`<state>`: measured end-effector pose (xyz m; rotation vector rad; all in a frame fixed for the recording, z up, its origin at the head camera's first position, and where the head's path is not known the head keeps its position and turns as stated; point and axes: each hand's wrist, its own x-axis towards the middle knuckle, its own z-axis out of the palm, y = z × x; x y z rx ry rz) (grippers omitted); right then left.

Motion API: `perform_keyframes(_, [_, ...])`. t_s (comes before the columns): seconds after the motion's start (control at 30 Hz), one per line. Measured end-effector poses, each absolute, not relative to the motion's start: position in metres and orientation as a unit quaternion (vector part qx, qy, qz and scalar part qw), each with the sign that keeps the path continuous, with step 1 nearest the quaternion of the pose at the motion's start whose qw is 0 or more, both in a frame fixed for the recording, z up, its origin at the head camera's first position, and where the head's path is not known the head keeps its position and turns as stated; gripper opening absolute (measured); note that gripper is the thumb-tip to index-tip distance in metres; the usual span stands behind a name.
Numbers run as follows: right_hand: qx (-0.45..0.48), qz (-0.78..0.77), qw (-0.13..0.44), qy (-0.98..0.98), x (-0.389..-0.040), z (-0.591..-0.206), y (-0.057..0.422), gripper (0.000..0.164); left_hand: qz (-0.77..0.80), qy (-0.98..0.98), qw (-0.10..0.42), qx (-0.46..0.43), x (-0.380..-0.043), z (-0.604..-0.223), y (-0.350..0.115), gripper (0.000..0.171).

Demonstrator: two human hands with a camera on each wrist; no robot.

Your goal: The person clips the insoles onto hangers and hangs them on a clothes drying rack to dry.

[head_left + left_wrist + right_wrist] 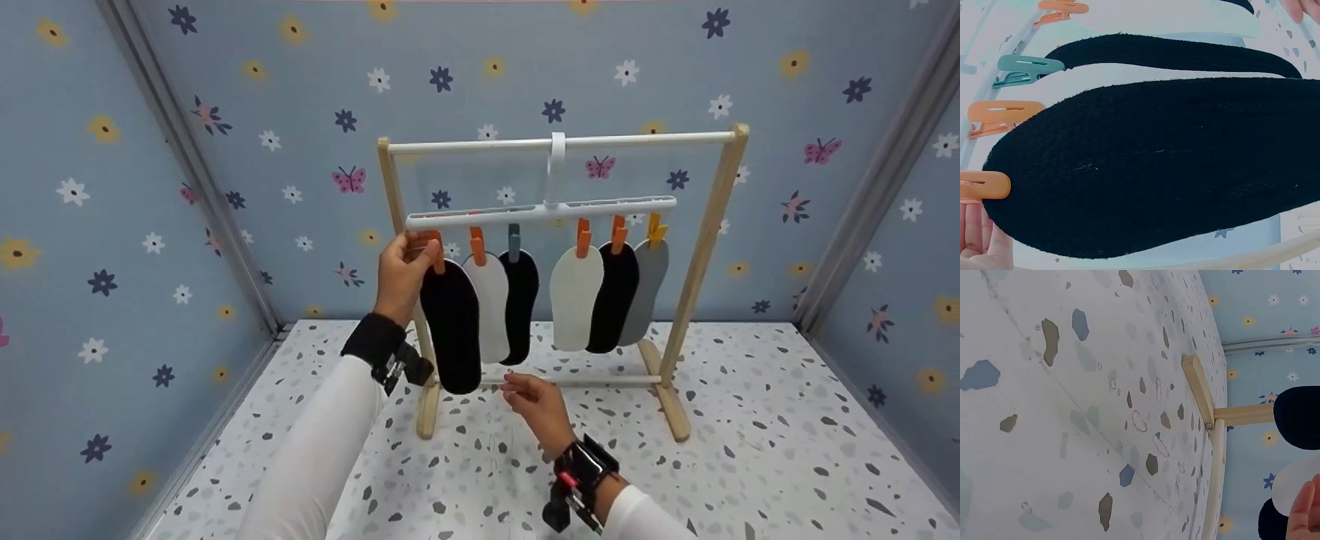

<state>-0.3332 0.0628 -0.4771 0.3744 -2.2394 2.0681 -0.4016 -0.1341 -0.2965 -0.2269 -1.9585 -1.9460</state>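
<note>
My left hand [403, 274] pinches the orange clothespin [437, 253] at the left end of a white hanger [480, 218]. From that pin hangs a black insole [452, 330], which fills much of the left wrist view. Beside it are a white insole [489, 307] on an orange pin and a smaller black insole [521, 304] on a grey-green pin [1030, 66]. My right hand [541, 409] hovers below these insoles, fingers loosely bent and holding nothing. Part of that hand [1304, 514] shows at the edge of the right wrist view.
A wooden rack [705, 259] with a white top rod [645, 139] carries the hanger by its hook [556, 169]. On the right half hang a cream insole [576, 300], a black one [613, 300] and a grey one [646, 292]. The speckled table [780, 435] meets flowered walls.
</note>
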Motion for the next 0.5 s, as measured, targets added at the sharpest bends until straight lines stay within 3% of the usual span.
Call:
perform_keyframes(0.27, [0.144, 0.618, 0.058, -0.771, -0.315, -0.454, 0.067, 0.026, -0.697, -0.685, 0.19, -0.097, -0.4, -0.302, -0.141, 0.03])
perform_keyframes(0.5, [0.125, 0.616, 0.063, -0.775, -0.33, -0.476, 0.079, 0.025, -0.674, -0.703, 0.211, -0.084, -0.398, -0.305, -0.142, 0.034])
